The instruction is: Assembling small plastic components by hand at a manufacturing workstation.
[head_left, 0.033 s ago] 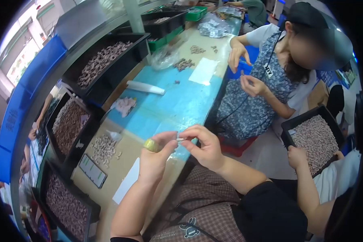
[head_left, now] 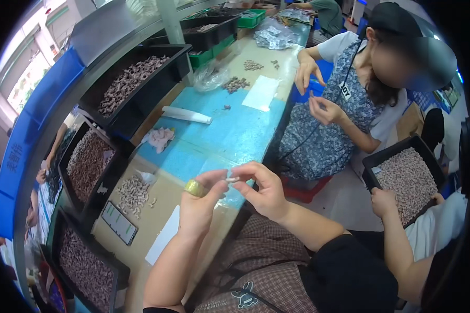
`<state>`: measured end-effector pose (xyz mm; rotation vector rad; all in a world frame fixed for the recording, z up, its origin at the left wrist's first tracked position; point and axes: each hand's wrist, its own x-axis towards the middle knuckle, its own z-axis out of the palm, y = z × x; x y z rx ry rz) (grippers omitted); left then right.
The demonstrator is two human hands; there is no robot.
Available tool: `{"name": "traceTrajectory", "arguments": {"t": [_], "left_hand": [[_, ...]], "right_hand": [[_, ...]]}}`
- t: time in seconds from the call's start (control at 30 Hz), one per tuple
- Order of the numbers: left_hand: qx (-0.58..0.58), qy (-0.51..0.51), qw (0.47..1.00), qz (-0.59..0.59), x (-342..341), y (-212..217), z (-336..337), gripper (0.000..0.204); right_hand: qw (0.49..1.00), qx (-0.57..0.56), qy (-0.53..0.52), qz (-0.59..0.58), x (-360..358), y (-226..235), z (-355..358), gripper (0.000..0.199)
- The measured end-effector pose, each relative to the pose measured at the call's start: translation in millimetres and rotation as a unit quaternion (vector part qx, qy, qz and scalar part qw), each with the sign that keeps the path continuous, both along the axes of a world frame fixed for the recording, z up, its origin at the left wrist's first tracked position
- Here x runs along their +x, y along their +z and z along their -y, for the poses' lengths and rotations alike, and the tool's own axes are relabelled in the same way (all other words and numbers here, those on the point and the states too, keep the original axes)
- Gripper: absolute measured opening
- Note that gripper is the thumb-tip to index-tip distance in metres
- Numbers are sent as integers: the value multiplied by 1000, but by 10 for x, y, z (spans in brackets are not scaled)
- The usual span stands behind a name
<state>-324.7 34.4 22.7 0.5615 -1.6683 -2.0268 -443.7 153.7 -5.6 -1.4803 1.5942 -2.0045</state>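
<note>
In front of me, over the table's near edge, my hands meet around a small pale curved piece (head_left: 232, 179). My right hand (head_left: 263, 190) pinches it between thumb and fingertips. The thumb and fingers of my left hand (head_left: 201, 195) close toward its other end; exactly where they touch it is hard to see. A shiny yellow-green band or wrap (head_left: 195, 188) sits on my left hand. To the left of my hands lies a loose pile of similar pale pieces (head_left: 133, 194) beside a small plastic bag (head_left: 148, 178).
Black bins (head_left: 136, 117) of small pieces line the left side. A phone (head_left: 119, 223), a white sheet (head_left: 164, 237), a crumpled pink cloth (head_left: 160, 139) and a white roll (head_left: 187, 115) lie on the table. Opposite, a co-worker's hands (head_left: 324, 108) work; another person holds a black tray (head_left: 406, 177).
The small piece has tilted slightly between my fingertips and shows a bit more. The whole view has shifted a little; both hands stay nearly in place.
</note>
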Motion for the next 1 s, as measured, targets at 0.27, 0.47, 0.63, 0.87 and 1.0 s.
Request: {"name": "traceTrajectory", "arguments": {"t": [0.27, 0.47, 0.63, 0.87, 1.0], "left_hand": [[38, 9, 999, 21, -669, -60, 370, 32], [19, -31, 998, 47, -1115, -232, 141, 33], [54, -50, 997, 18, -947, -656, 571, 30], [131, -83, 987, 37, -1034, -952, 529, 31], [124, -92, 987, 34, -902, -752, 421, 32]], "right_hand": [[979, 97, -142, 112, 52, -833, -95, 21], [954, 217, -161, -126, -44, -1075, -262, 25], [971, 123, -105, -177, -10, -1353, 101, 20], [987, 150, -28, -45, -346, -1489, 126, 16], [989, 139, -17, -43, -380, -1464, 153, 17]]}}
